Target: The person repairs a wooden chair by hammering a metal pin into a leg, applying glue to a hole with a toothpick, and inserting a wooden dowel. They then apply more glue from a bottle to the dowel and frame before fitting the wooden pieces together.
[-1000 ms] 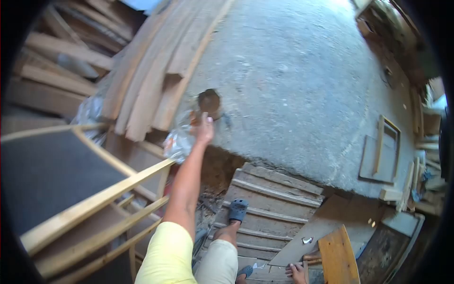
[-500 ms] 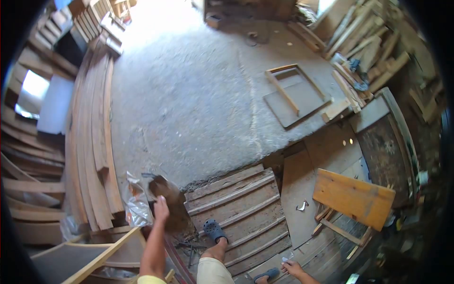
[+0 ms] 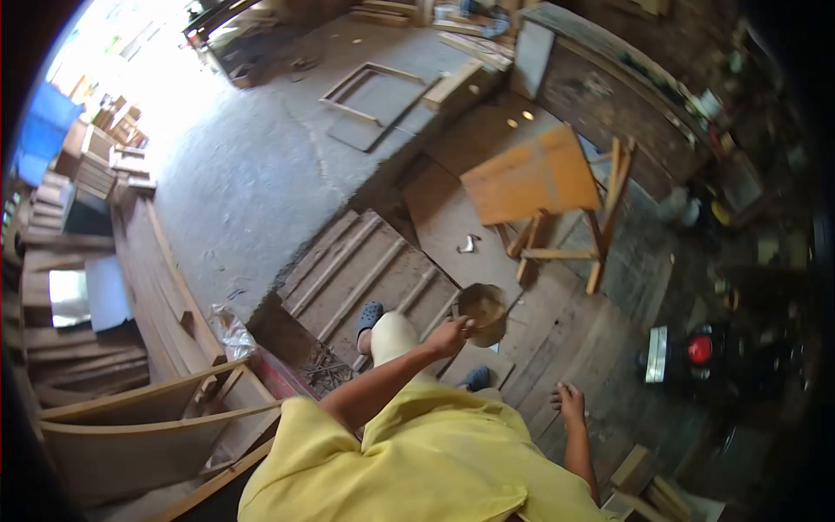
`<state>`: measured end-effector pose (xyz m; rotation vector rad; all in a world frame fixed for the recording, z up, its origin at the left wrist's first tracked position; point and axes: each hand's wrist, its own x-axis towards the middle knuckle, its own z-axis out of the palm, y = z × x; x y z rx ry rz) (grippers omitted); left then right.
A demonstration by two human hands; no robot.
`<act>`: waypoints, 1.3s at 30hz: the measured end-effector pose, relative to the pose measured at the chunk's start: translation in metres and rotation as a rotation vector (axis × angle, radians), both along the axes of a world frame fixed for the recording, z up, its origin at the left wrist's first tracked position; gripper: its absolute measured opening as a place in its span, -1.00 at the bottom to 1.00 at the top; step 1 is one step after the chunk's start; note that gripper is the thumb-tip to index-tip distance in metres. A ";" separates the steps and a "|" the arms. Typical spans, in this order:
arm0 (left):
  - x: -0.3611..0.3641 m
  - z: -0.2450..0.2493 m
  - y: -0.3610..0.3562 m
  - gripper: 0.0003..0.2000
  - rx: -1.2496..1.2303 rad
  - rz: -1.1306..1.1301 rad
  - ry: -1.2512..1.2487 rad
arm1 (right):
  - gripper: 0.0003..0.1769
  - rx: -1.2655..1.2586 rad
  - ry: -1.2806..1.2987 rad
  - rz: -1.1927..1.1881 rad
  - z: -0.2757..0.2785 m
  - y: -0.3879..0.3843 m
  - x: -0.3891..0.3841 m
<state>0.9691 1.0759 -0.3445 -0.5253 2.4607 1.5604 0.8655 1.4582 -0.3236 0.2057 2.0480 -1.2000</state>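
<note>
Worn on the head, the single camera looks steeply down from above the yellow shirt (image 3: 417, 452), close to it, facing beyond its front.

Two clogs (image 3: 370, 318), one round pan (image 3: 484, 313), one orange-topped wooden table (image 3: 526, 178), one rectangular wooden frame (image 3: 350, 111) and one blue tarp (image 3: 43, 126) are seen.

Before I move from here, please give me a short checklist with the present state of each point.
1. Left hand holding the round brown container: ok.
2. Right hand free: ok, nothing visible in it.
3. Container's contents secure: cannot tell.
4. Left blue-grey perforated clog firmly planted on the slatted wooden platform: cannot tell.
5. Brown flat board free of loose things: not ok, a small white object lies there.
</note>
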 end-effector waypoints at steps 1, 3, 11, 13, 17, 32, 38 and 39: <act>-0.027 -0.021 0.037 -0.58 0.091 -0.095 0.013 | -0.68 -0.028 0.068 -0.095 0.008 0.020 0.003; -0.068 0.005 0.109 -0.60 -0.020 -0.291 0.106 | -0.65 -0.088 0.125 -0.205 0.015 0.054 0.005; -0.174 0.045 0.299 -0.67 -0.123 -0.925 0.217 | -0.31 0.041 0.089 -0.550 0.052 0.128 -0.025; -0.195 0.041 0.331 -0.68 -0.158 -1.047 0.254 | -0.21 0.212 0.218 -0.527 -0.037 0.199 -0.035; -0.254 0.014 0.387 -0.71 -0.127 -1.145 0.328 | -0.23 0.137 0.012 -0.600 -0.041 0.249 -0.085; -0.604 -0.008 0.365 -0.64 -0.060 -0.884 -0.024 | -0.62 0.038 -0.055 -0.745 0.002 0.341 -0.386; -0.727 -0.053 0.273 -0.78 -0.024 -0.341 -0.027 | -0.64 0.041 0.011 -0.820 -0.009 0.380 -0.515; -0.745 -0.063 0.258 -0.75 0.034 -0.226 -0.102 | -0.64 0.057 0.012 -0.790 -0.014 0.388 -0.541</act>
